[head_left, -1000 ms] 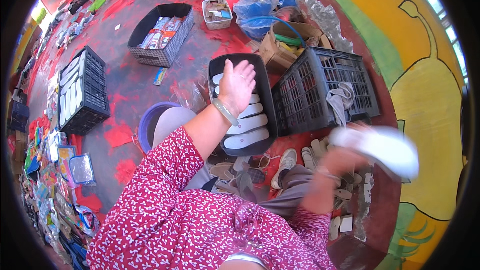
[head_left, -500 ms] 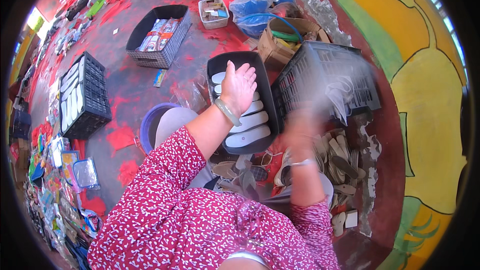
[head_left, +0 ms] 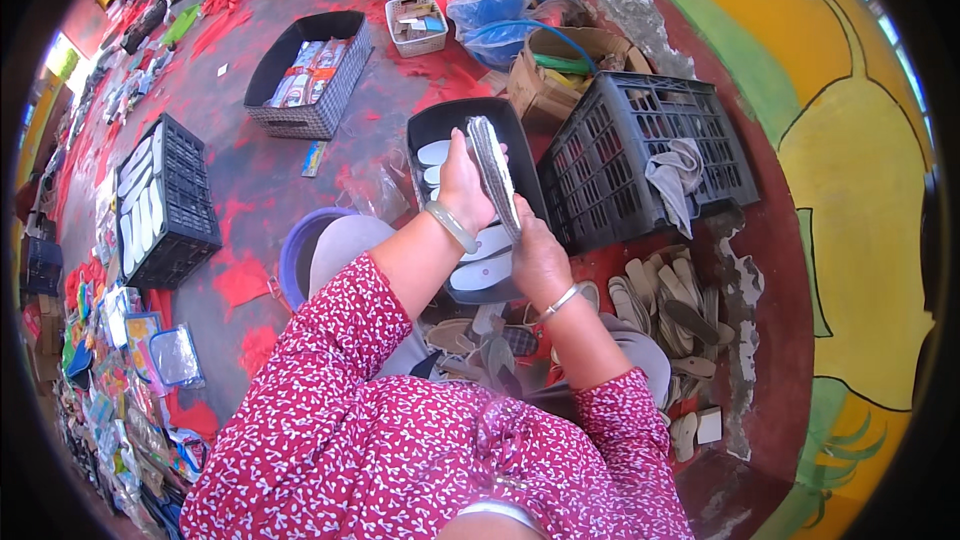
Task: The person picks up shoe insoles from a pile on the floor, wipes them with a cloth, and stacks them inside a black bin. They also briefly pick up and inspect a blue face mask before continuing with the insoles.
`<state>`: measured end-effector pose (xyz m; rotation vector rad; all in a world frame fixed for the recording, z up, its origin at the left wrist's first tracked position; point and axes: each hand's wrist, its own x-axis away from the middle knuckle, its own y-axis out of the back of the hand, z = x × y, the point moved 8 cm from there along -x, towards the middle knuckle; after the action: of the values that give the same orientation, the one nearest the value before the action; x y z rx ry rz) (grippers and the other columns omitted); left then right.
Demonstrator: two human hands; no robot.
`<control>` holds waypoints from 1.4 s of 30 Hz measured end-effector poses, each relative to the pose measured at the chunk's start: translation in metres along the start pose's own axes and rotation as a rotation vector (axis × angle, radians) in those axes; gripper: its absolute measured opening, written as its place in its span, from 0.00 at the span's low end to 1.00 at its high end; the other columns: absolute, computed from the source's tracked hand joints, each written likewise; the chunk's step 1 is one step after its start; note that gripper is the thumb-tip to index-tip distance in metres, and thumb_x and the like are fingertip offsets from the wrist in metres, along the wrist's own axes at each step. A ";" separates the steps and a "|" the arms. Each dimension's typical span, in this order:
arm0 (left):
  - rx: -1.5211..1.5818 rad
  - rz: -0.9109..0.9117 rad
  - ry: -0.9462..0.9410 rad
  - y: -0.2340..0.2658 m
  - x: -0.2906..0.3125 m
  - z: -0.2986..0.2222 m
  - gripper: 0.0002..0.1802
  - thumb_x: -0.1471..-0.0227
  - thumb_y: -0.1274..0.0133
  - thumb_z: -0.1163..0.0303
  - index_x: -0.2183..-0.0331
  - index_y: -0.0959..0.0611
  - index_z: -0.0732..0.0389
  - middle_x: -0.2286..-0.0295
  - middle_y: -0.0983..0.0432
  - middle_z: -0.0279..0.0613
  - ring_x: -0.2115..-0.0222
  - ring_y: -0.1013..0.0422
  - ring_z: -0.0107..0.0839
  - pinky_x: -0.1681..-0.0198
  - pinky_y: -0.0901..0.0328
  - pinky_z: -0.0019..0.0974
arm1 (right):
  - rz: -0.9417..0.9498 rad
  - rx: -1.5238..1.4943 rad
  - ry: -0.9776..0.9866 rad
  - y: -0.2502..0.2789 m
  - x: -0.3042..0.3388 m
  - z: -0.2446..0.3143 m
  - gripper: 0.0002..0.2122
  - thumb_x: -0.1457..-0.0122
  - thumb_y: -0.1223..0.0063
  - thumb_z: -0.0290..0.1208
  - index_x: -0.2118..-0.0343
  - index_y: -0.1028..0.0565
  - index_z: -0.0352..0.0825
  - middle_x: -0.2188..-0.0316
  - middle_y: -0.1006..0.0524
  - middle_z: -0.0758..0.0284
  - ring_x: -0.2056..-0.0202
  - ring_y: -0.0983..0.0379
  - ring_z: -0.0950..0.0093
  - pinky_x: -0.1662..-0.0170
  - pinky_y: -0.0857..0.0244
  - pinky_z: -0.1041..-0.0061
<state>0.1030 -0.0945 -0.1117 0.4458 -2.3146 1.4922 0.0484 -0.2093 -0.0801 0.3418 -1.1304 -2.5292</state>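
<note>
My left hand [head_left: 462, 185] and my right hand [head_left: 535, 255] both grip a flat white sandal sole [head_left: 493, 175], held edge-on above a black tray [head_left: 433, 123]. Several white soles [head_left: 482, 274] lie flat in that tray under my hands. A green bangle sits on my left wrist and a silver one on my right. My red patterned sleeves fill the lower part of the view.
A black crate [head_left: 620, 130] with a grey cloth [head_left: 675, 175] stands right of the tray. Loose sandals [head_left: 665, 300] lie by my right knee. A purple bucket [head_left: 298, 255], a grey basket [head_left: 318, 115] and a second black crate [head_left: 185, 215] sit to the left.
My right hand swept in from the far right carrying the white sole and now meets my left hand over the tray; both hands hold it.
</note>
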 end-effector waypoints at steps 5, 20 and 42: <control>-0.157 0.311 0.012 -0.027 0.006 0.000 0.30 0.48 0.54 0.46 0.53 0.30 0.61 0.59 0.29 0.42 0.57 0.33 0.33 0.51 0.40 0.39 | 0.101 -0.791 -0.170 -0.005 -0.001 -0.019 0.24 0.50 0.53 0.17 0.48 0.40 0.32 0.60 0.28 0.57 0.60 0.28 0.63 0.57 0.34 0.69; -0.132 0.212 -0.059 -0.011 0.003 0.012 0.18 0.46 0.55 0.72 0.54 0.33 0.65 0.60 0.30 0.47 0.58 0.32 0.40 0.51 0.37 0.44 | -0.111 0.163 -0.064 0.030 -0.008 -0.012 0.43 0.60 0.34 0.35 0.44 0.48 0.28 0.56 0.32 0.51 0.54 0.33 0.60 0.53 0.37 0.67; -0.260 0.191 -0.144 -0.016 0.018 0.002 0.23 0.62 0.51 0.78 0.59 0.35 0.60 0.68 0.35 0.40 0.66 0.35 0.32 0.61 0.37 0.38 | 0.184 -0.266 -0.164 -0.006 -0.004 -0.017 0.32 0.59 0.45 0.31 0.48 0.43 0.35 0.59 0.31 0.50 0.57 0.33 0.53 0.54 0.39 0.63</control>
<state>0.0931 -0.1037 -0.0916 0.2755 -2.6844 1.2481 0.0571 -0.2152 -0.0956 -0.0376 -0.8209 -2.5346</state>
